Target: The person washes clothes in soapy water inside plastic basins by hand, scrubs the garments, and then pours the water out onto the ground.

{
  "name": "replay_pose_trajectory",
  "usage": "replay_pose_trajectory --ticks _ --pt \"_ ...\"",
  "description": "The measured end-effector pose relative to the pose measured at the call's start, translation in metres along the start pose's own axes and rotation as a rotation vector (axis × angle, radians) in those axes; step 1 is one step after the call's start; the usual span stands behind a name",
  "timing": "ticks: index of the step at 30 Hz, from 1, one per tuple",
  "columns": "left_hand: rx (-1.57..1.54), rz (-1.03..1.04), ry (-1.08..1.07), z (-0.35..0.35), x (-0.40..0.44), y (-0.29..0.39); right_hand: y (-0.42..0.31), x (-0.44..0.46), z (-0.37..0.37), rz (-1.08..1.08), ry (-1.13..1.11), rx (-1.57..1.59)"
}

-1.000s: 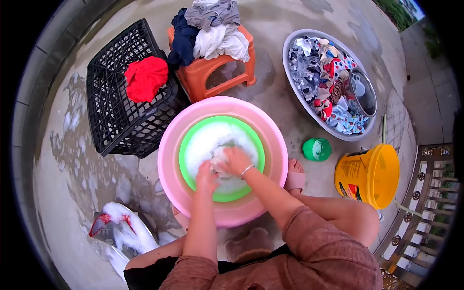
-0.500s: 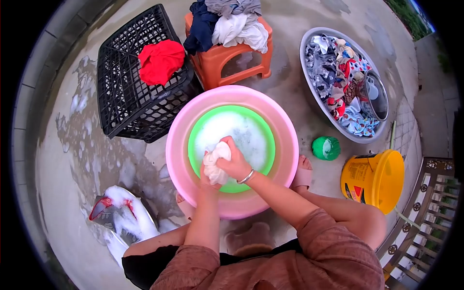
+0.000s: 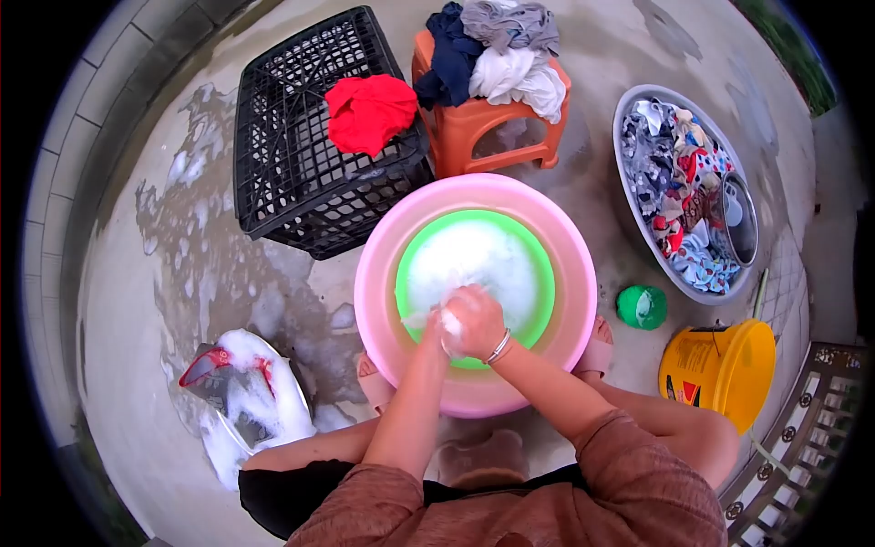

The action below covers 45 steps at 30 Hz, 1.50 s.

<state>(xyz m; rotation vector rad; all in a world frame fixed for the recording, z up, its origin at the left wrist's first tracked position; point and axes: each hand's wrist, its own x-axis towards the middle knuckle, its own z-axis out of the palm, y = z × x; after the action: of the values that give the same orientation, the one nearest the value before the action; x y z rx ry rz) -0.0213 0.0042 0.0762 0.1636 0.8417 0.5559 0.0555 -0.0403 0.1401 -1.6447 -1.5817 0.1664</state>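
Note:
Both my hands are pressed together over the near side of a green basin full of white suds. Bunched between them is a wet white cloth, mostly covered by my fingers. My left hand grips it from the left and is largely hidden. My right hand, with a silver bangle at the wrist, wraps over it from the right. The green basin sits inside a larger pink tub.
A red cloth lies on a black crate. Clothes are piled on an orange stool. To the right are a grey basin of laundry, a green ball-like object and a yellow bucket. A sudsy basin stands at left.
My hands have closed more tightly around the white cloth, and the right hand has turned over it. The whole view has shifted, so the surroundings appear further right.

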Motion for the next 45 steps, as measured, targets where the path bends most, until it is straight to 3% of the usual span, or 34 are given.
replay_pose_trajectory --ticks 1,5,7,8,10,11,12,13,14,17,18,19,20,21,22,23,25,26,27,28,29,31,33,35,37,38,39,40,44,45 --pt "-0.007 -0.012 0.014 -0.001 -0.003 -0.003 0.000 -0.001 0.005 0.182 -0.098 0.017" --pt "0.043 0.004 0.042 -0.004 -0.003 0.014 0.007 0.008 0.020 0.201 -0.163 0.139" --pt "0.481 0.253 -0.088 -0.024 0.015 0.044 0.003 0.029 0.012 0.586 0.049 0.874" --pt "0.654 0.376 -0.182 -0.036 0.027 0.070 0.003 0.039 0.003 0.579 0.046 0.879" --pt "-0.032 0.181 0.030 0.070 -0.039 0.139 0.009 0.051 -0.018 0.750 0.123 0.955" --pt "-0.194 0.269 -0.028 0.105 -0.051 0.163 0.017 0.047 -0.022 0.743 0.122 0.960" --pt "0.021 0.413 -0.034 0.099 -0.042 0.191 0.029 0.041 -0.023 0.814 -0.045 0.899" --pt "0.011 0.496 0.060 0.116 -0.051 0.213 0.038 0.036 -0.022 0.881 -0.212 0.830" --pt "-0.130 0.573 -0.038 0.127 -0.050 0.237 0.042 0.030 -0.020 0.878 -0.214 0.831" --pt "0.046 0.767 -0.089 0.136 -0.041 0.301 0.053 0.010 -0.008 0.932 -0.293 0.724" --pt "0.146 0.774 -0.011 0.136 -0.036 0.313 0.059 0.001 -0.003 0.883 -0.325 0.620" --pt "0.353 0.651 0.141 0.133 -0.038 0.325 0.065 -0.005 0.002 0.832 -0.357 0.517" --pt "0.390 0.605 0.226 0.129 -0.036 0.329 0.071 -0.010 0.005 0.836 -0.359 0.517" --pt "0.427 0.559 0.309 0.130 -0.038 0.331 0.077 -0.015 0.006 0.762 -0.343 0.306" --pt "0.529 0.556 0.344 0.118 -0.033 0.334 0.083 -0.020 0.008 0.686 -0.326 0.100" --pt "0.532 0.551 0.346 0.112 -0.029 0.332 0.094 -0.025 0.011 0.691 -0.327 0.101" --pt "0.702 0.704 0.323 0.103 -0.030 0.319 0.107 -0.027 0.010 0.631 -0.065 -0.165" --pt "0.637 0.707 0.165 0.098 -0.030 0.308 0.107 -0.030 0.014 0.881 -0.089 -0.194" --pt "0.601 0.588 -0.112 0.096 -0.036 0.291 0.107 -0.030 0.021 0.896 -0.091 -0.199" --pt "0.567 0.479 -0.326 0.100 -0.039 0.263 0.110 -0.032 0.030 0.853 -0.376 -0.278" --pt "0.563 0.383 -0.385 0.101 -0.039 0.233 0.111 -0.034 0.039 0.794 -0.659 -0.352" --pt "0.649 0.230 -0.306 0.087 -0.023 0.180 0.100 -0.047 0.056 0.650 -0.793 -0.229" --pt "0.683 0.121 -0.303 0.084 -0.015 0.149 0.090 -0.049 0.063 0.523 -1.157 -0.134" --pt "0.986 0.340 -0.134 0.085 -0.009 0.141 0.088 -0.048 0.051 0.553 -1.079 -0.077" --pt "0.898 0.705 -0.088 0.108 -0.008 0.165 0.084 -0.045 0.037 0.586 -1.009 -0.010" --pt "0.916 0.874 0.048 0.128 -0.010 0.175 0.086 -0.040 0.032 0.687 -0.881 0.106" --pt "1.283 1.329 0.088 0.134 0.000 0.192 0.088 -0.037 0.029 0.781 -0.746 0.221" --pt "1.545 1.642 0.207 0.154 -0.005 0.201 0.091 -0.037 0.030 0.785 -0.680 0.237" --pt "1.876 1.690 0.449 0.161 0.046 0.224 0.089 -0.035 0.033 0.803 -0.658 0.222" --pt "1.909 1.496 0.456 0.153 0.057 0.229 0.088 -0.037 0.034 0.830 -0.637 0.317"
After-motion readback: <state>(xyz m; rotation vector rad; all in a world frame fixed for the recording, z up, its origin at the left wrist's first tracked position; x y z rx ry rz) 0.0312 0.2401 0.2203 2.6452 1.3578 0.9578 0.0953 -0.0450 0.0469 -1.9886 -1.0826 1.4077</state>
